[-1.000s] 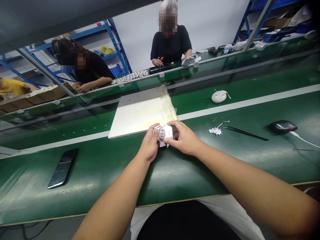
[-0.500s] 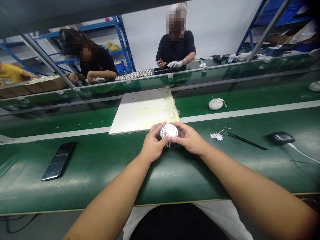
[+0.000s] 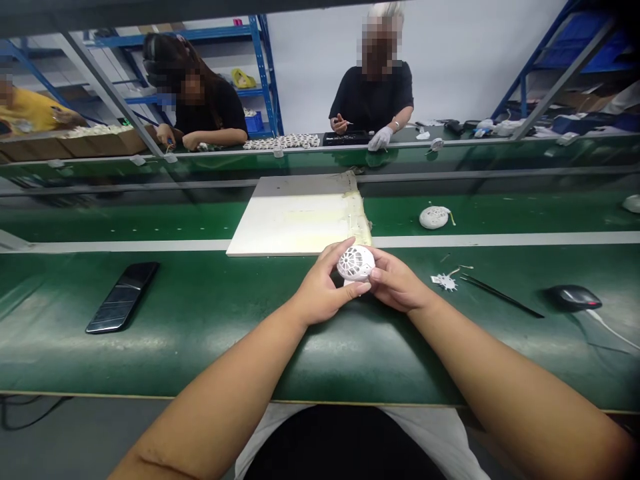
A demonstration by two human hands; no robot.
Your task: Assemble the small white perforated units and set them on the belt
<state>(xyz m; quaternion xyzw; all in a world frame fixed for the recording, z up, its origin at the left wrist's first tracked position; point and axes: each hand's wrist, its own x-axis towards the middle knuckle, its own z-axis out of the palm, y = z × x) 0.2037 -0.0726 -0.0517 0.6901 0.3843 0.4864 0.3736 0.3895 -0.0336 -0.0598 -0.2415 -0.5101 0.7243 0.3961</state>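
Note:
Both of my hands hold a small white round plastic shell with a ribbed, slotted face (image 3: 355, 262) just above the green belt (image 3: 200, 320). My left hand (image 3: 323, 291) wraps it from the left, thumb under it and fingers over its top. My right hand (image 3: 397, 285) pinches it from the right. A matching white shell (image 3: 434, 217) lies on the belt further out to the right. A small white spiked part (image 3: 445, 281) and black tweezers (image 3: 500, 297) lie right of my hands.
A white board (image 3: 295, 217) lies just beyond my hands. A black phone (image 3: 123, 296) lies to the left, a black mouse (image 3: 573, 297) with a white cable to the right. Across the line, other people work at a bench with rows of white parts (image 3: 283, 141).
The white piece has been turned in my hands from a blocky side view to its round slotted face. My hands shifted slightly right and the view tilted up.

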